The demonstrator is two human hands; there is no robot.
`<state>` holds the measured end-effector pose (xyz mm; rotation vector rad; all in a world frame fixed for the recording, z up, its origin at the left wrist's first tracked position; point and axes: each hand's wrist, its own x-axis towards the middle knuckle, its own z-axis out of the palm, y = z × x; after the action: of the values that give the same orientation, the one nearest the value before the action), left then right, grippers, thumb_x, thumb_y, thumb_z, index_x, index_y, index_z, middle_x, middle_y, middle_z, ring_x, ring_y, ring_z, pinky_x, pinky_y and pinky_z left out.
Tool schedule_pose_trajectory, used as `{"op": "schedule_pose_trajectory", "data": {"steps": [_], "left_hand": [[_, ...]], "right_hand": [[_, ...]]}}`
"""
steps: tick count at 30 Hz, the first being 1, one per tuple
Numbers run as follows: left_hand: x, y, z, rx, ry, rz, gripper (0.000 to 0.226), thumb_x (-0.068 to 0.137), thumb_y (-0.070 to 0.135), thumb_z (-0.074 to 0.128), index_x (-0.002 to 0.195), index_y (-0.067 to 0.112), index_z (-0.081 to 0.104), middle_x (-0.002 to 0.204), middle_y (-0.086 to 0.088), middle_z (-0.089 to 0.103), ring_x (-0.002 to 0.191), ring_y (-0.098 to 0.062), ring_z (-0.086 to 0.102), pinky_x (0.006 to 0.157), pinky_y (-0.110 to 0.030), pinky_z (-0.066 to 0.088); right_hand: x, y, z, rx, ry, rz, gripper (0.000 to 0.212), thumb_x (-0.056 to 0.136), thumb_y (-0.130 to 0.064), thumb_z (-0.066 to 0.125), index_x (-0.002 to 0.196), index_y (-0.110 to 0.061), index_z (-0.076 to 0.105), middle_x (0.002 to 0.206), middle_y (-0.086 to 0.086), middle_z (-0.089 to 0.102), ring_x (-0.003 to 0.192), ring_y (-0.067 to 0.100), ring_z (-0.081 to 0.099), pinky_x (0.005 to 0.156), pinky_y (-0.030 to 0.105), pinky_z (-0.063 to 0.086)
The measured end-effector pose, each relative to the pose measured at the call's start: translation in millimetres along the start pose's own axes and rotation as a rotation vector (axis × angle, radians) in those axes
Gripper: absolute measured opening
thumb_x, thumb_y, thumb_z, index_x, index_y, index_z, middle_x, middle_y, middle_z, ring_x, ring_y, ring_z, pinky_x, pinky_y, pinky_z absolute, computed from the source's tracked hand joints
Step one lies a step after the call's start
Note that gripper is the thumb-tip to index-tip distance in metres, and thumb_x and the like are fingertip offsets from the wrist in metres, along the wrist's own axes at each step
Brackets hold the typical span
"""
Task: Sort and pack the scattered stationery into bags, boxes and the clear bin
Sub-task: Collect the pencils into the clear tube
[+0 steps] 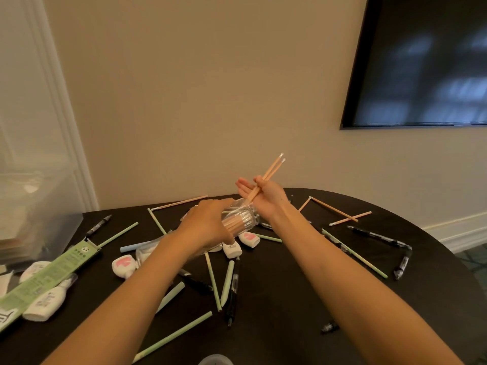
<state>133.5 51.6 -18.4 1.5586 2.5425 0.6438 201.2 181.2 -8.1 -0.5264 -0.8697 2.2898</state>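
Clear crinkly bag (246, 219), frame centre, holds bundled pencils (234, 223), slim peach wood; left grip (208, 227) clamped round it. Just above, right grip (263, 196) pinches two loose pencils (274, 167), eraser tips up. Dark matte surface (290, 291) below.

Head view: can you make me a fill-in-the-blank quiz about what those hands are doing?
The right hand holds ___ peach pencils.
The left hand grips a clear bag holding more ___.
The long box at the table's left edge is ___.
Missing words: two; pencils; green.
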Motion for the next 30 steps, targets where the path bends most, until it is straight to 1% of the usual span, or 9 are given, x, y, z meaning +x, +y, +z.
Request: {"op": "schedule_pose_trajectory", "data": {"steps": [3, 5, 7, 9, 14, 17, 22, 26, 30], "left_hand": [[1, -3, -1, -0.006, 0.049, -0.021, 0.081, 0.066, 0.022, 0.079, 0.135, 0.031, 0.039, 0.128, -0.001, 0.052, 0.112, -0.022, 0.051, 0.086, -0.036, 0.045], [3, -6, -2, -0.006, 0.085, -0.044, 0.082, 0.066, 0.022, 0.079, 0.137, 0.028, 0.038, 0.13, -0.002, 0.052, 0.113, -0.022, 0.052, 0.088, -0.037, 0.046], [4, -9, -3, -0.021, 0.128, -0.079, 0.08, 0.067, 0.025, 0.078, 0.136, 0.024, 0.038, 0.128, -0.004, 0.053, 0.111, -0.022, 0.053, 0.086, -0.036, 0.045], [5, -10, -2, -0.028, 0.157, -0.095, 0.079, 0.067, 0.026, 0.078, 0.136, 0.022, 0.039, 0.128, -0.005, 0.053, 0.11, -0.023, 0.052, 0.086, -0.036, 0.045], [6, -14, 4, -0.032, 0.156, -0.066, 0.077, 0.068, 0.026, 0.078, 0.135, 0.021, 0.04, 0.128, -0.004, 0.052, 0.111, -0.022, 0.052, 0.084, -0.033, 0.044], [8, -13, 7, -0.028, 0.128, -0.072, 0.082, 0.068, 0.029, 0.078, 0.138, 0.023, 0.037, 0.131, -0.004, 0.05, 0.114, -0.023, 0.05, 0.089, -0.036, 0.044], [11, -14, 9, -0.046, 0.143, -0.06, 0.078, 0.066, 0.028, 0.08, 0.134, 0.024, 0.041, 0.125, -0.003, 0.054, 0.108, -0.021, 0.052, 0.084, -0.033, 0.043], [12, -13, 9, -0.031, 0.144, -0.048, 0.078, 0.066, 0.03, 0.079, 0.133, 0.024, 0.041, 0.124, -0.003, 0.054, 0.107, -0.021, 0.053, 0.082, -0.033, 0.043], [12, -10, 9, -0.028, 0.127, -0.052, 0.08, 0.067, 0.029, 0.079, 0.136, 0.023, 0.038, 0.127, -0.004, 0.052, 0.11, -0.023, 0.052, 0.087, -0.038, 0.046]], "right_hand": [[1, 4, 4, -0.017, -0.037, 0.025, 0.019, 0.1, -0.004, 0.033, 0.087, -0.001, 0.046, 0.135, 0.028, 0.045, 0.13, 0.034, 0.04, 0.112, 0.04, 0.027], [1, 3, 3, -0.091, -0.056, 0.038, 0.017, 0.098, -0.004, 0.038, 0.085, -0.001, 0.049, 0.127, 0.022, 0.053, 0.119, 0.028, 0.049, 0.107, 0.035, 0.034], [0, 5, 1, -0.274, -0.049, 0.046, 0.017, 0.095, -0.007, 0.047, 0.079, -0.006, 0.053, 0.097, 0.01, 0.061, 0.09, 0.018, 0.057, 0.089, 0.029, 0.043], [-2, 11, -2, -0.409, -0.042, 0.061, 0.015, 0.091, -0.011, 0.054, 0.076, -0.011, 0.055, 0.076, 0.003, 0.056, 0.074, 0.014, 0.054, 0.074, 0.029, 0.045], [0, 20, -5, -0.502, -0.038, 0.121, 0.007, 0.091, -0.017, 0.054, 0.085, -0.014, 0.055, 0.082, 0.006, 0.061, 0.08, 0.019, 0.06, 0.068, 0.035, 0.052], [1, 18, -6, -0.504, 0.003, 0.093, 0.013, 0.093, -0.02, 0.052, 0.082, -0.013, 0.053, 0.08, 0.005, 0.057, 0.076, 0.018, 0.059, 0.068, 0.035, 0.051], [-1, 21, -3, -0.666, -0.032, 0.103, 0.02, 0.096, -0.031, 0.045, 0.089, -0.016, 0.055, 0.081, 0.004, 0.065, 0.081, 0.017, 0.061, 0.075, 0.035, 0.05], [-3, 17, -6, -0.58, -0.01, 0.004, 0.014, 0.093, -0.023, 0.049, 0.081, -0.016, 0.051, 0.079, 0.003, 0.057, 0.076, 0.016, 0.057, 0.072, 0.033, 0.051], [-2, 14, -9, -0.599, 0.007, -0.096, 0.014, 0.091, -0.016, 0.049, 0.078, -0.014, 0.053, 0.082, 0.004, 0.054, 0.084, 0.016, 0.053, 0.079, 0.032, 0.047]]}}
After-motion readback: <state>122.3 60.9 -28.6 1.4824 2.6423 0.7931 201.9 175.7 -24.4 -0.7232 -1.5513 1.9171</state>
